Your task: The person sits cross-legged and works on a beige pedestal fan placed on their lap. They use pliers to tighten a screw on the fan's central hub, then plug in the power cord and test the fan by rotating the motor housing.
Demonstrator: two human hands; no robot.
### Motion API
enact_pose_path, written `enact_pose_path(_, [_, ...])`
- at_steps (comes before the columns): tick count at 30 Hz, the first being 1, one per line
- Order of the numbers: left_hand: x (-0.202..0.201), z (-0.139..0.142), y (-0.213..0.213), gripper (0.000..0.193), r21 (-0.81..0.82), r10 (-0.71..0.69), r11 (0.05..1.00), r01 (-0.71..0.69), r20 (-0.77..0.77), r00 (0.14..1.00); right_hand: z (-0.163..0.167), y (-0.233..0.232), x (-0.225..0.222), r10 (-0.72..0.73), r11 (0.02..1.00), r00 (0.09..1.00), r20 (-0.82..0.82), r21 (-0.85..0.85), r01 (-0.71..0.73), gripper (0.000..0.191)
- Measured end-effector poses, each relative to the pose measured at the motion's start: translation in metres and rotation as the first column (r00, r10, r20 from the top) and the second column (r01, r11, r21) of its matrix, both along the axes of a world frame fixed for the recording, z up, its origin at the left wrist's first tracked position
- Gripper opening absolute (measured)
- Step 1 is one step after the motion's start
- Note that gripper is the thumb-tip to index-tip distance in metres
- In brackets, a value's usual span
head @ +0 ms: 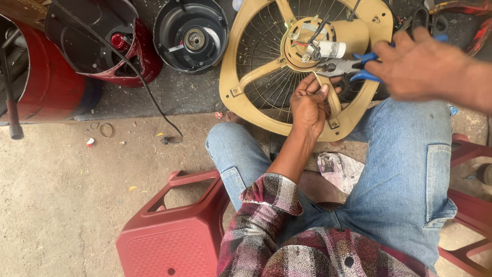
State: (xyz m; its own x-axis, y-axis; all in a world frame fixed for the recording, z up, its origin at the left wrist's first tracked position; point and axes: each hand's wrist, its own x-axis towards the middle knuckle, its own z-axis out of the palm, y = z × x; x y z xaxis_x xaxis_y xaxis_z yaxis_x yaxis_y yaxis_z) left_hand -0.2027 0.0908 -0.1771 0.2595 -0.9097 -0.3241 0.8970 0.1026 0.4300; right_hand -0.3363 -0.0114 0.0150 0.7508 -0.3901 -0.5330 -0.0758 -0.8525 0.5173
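A: Right, quick risk check; right hand (423, 64) is wrapped shut round the blue handles of the pliers (346, 66), nose at the motor hub (312, 48) of the tan fan frame (233, 77); frame leans against the knees, far side on the ground.

B: Left hand (309, 105)?

A: Fingers (320, 91) pinched on something thin just below the hub, looks like a wire end; too small to be sure; hand also rests on the lower frame spoke.

B: Failure modes?

A: Pliers nose sits close to the left fingertips; a slip could nip them; the frame is only propped, so a hard pull might tip it off the knees; red and black leads at the hub could get torn or nicked if the jaws bite insulation; the white cylinder (333, 49) beside the hub, probably a capacitor, is in the swing path too.

B: Blind spots?

A: Right hand is motion-blurred, grip detail vague; plier tips are lost against hub clutter, can't tell what they clamp; frame's far rim is cut off at the top edge; black cable (138, 77) runs from the red housing (102, 38) far left, its plug end is unclear; red stool (174, 236) near left is partly out of frame.
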Motion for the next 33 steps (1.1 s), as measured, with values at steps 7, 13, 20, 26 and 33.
enact_pose_path(7, [0.000,-0.018,0.000,0.051,0.004,0.039,0.999,-0.039,-0.034,0.999,-0.025,0.091,0.036,-0.757,0.627,0.653,0.035,0.318,0.711,0.056])
enact_pose_path(13, [0.005,-0.020,0.010,0.048,-0.128,-0.010,0.992,-0.007,-0.131,0.991,-0.024,0.052,-0.003,-0.600,0.782,0.793,0.108,0.290,0.552,0.060])
enact_pose_path(20, [0.006,-0.011,0.010,0.047,-0.084,-0.026,0.996,0.019,-0.091,0.995,-0.010,0.004,-0.023,0.027,0.994,0.977,0.214,-0.105,-0.004,0.048])
enact_pose_path(26, [0.007,-0.007,0.009,0.044,-0.080,-0.029,0.997,0.022,-0.088,0.996,-0.012,-0.022,-0.013,0.167,0.984,0.957,0.238,-0.095,-0.148,0.042])
enact_pose_path(33, [0.009,-0.001,0.007,0.042,-0.024,-0.022,0.999,0.021,-0.069,0.997,-0.006,-0.027,-0.005,0.222,0.972,0.974,0.034,-0.087,-0.219,0.026])
